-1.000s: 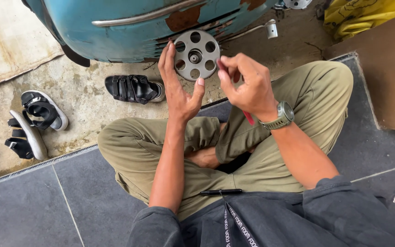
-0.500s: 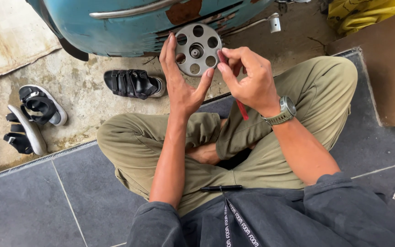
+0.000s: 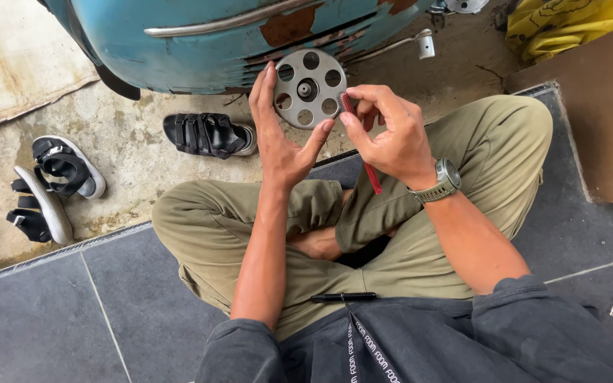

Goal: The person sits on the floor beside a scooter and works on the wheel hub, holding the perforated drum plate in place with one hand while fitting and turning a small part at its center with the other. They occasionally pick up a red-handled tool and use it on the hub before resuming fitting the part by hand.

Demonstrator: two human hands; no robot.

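My left hand [image 3: 283,138] holds up a round grey metal disc [image 3: 310,88] with several round holes and a small hub in its middle, fingers spread around its rim. My right hand [image 3: 388,135], with a wristwatch [image 3: 443,181] on the wrist, grips a thin red tool [image 3: 363,152] whose upper end touches the disc's right edge. Both hands are raised over my crossed legs in olive trousers [image 3: 477,163].
A rusty light-blue vehicle body [image 3: 200,35] with a chrome strip stands just ahead. Black sandals [image 3: 208,135] and a second pair [image 3: 51,184] lie on the concrete at left. A brown board [image 3: 597,120] and yellow cloth [image 3: 562,21] sit at right. A black pen [image 3: 343,297] lies on my lap.
The disc and both hands have shifted slightly within the view. My right hand has closed in on the disc's right edge, bringing the red tool's tip against it.
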